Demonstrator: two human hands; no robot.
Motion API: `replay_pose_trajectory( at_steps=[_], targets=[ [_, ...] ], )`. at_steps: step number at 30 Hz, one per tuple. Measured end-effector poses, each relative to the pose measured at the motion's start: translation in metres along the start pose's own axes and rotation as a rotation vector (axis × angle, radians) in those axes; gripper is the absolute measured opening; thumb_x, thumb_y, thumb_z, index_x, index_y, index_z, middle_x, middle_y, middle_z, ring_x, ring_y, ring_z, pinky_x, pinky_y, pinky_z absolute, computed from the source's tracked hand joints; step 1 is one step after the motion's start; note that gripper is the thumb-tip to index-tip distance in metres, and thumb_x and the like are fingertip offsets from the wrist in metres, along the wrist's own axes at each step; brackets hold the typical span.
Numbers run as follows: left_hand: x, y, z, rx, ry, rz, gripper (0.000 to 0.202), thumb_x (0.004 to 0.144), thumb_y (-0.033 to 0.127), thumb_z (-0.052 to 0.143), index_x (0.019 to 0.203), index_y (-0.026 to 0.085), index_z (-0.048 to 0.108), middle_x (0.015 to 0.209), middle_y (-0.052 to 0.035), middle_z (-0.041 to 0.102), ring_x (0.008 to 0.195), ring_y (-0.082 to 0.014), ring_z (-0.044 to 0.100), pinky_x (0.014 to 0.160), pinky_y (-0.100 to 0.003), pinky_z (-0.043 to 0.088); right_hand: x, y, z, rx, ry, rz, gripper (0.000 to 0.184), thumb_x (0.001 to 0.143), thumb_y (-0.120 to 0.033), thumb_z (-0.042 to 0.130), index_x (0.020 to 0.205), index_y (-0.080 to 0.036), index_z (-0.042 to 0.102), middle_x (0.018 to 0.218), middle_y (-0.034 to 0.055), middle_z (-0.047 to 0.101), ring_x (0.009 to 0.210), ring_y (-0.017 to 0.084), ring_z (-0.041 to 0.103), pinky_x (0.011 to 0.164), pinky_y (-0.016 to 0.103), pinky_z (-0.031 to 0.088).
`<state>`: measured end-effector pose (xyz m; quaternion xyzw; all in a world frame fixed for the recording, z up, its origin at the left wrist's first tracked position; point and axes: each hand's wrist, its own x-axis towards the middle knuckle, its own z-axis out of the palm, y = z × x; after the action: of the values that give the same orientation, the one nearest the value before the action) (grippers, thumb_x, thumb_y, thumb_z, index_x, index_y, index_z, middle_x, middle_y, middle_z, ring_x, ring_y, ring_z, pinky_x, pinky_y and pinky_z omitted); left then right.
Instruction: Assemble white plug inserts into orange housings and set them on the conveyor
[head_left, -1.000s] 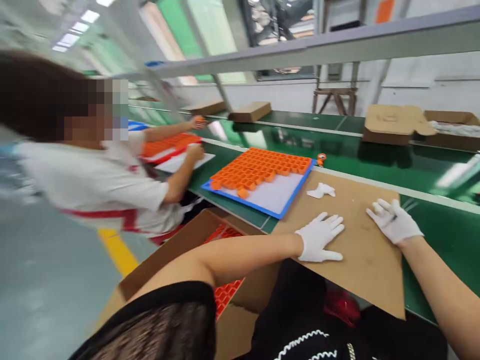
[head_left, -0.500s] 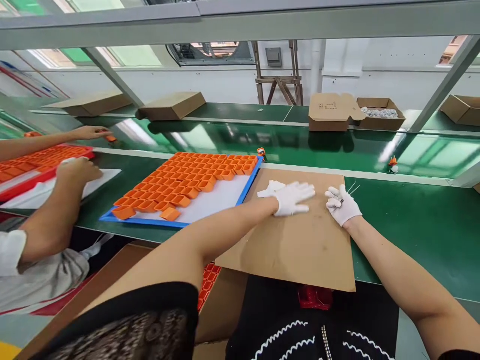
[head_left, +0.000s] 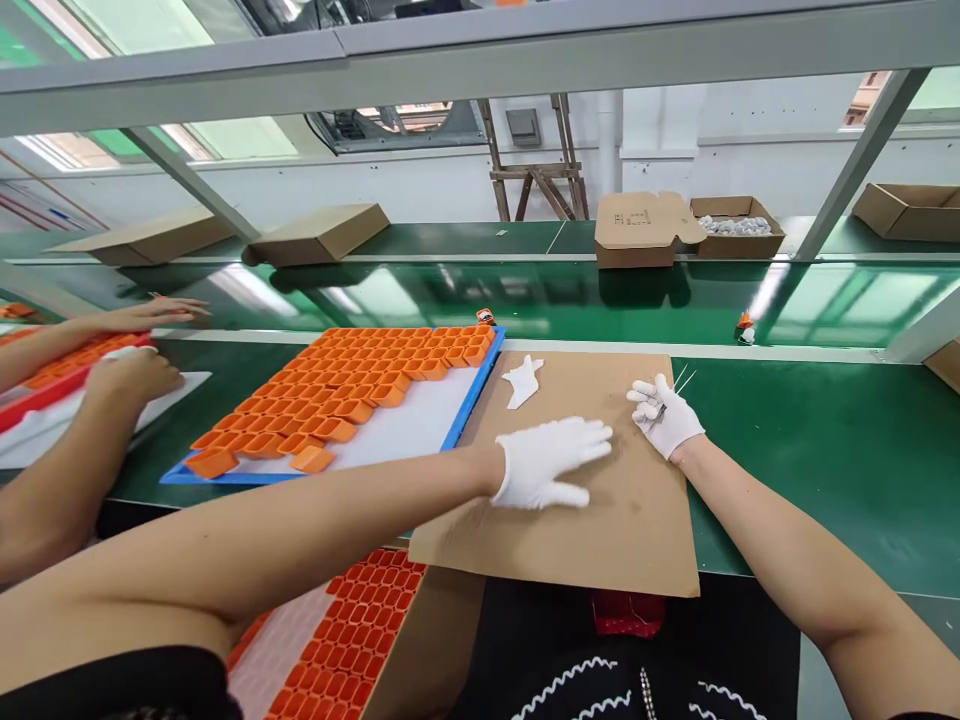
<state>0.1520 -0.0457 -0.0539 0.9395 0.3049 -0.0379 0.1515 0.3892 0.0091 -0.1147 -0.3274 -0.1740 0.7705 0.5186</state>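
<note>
My left hand (head_left: pixel 555 463), in a white glove, is open with its fingers stretched out over the middle of a flat cardboard sheet (head_left: pixel 600 550). My gloved right hand (head_left: pixel 664 415) is curled at the sheet's right edge around what look like thin metal tweezers (head_left: pixel 684 379); two slender prongs stick out beyond the hand. On the sheet's upper left lies a small irregular white scrap (head_left: pixel 523 381). Left of the sheet, a blue-rimmed tray (head_left: pixel 472 395) holds rows of orange, open-topped pieces (head_left: pixel 337 385), with its lower right part bare.
Small orange-and-white items (head_left: pixel 745 328) stand on the green belt (head_left: pixel 547 300) beyond. Cardboard boxes (head_left: pixel 637 230) line the far shelf. A co-worker's hands (head_left: pixel 135 375) are at a red tray on the left. Below the table, a carton holds more orange pieces (head_left: pixel 360 630).
My left hand has moved back towards me over the cardboard, away from the white scrap, now fully visible. My right hand keeps its place and grip. The camera view has shifted slightly.
</note>
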Motion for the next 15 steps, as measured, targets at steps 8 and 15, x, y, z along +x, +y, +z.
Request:
replay_pose_trajectory(
  at_steps=[8,15],
  targets=[
    [0.005,-0.066,0.009,-0.14,0.415,-0.693,0.06,0.092,0.027,0.053,0.148,0.009,0.042,0.157,-0.0233,0.039,0.149,-0.0396,0.032,0.122,-0.061,0.02,0.001,-0.001,-0.003,-0.03,-0.012,0.009,0.032,0.103,-0.038,0.054,0.086,-0.016,0.07,0.084,0.0077,0.072,0.044,0.005,0.043,0.055,0.02,0.055],
    [0.011,-0.049,0.017,-0.508,0.243,-0.452,0.028,0.083,0.04,0.07,0.1,0.018,0.076,0.106,-0.0092,0.079,0.106,-0.0262,0.071,0.093,-0.035,0.057,-0.004,-0.004,0.001,-0.058,-0.028,0.029,0.029,0.102,-0.037,0.056,0.086,-0.017,0.069,0.081,0.006,0.071,0.044,0.005,0.041,0.053,0.02,0.054]
  ],
)
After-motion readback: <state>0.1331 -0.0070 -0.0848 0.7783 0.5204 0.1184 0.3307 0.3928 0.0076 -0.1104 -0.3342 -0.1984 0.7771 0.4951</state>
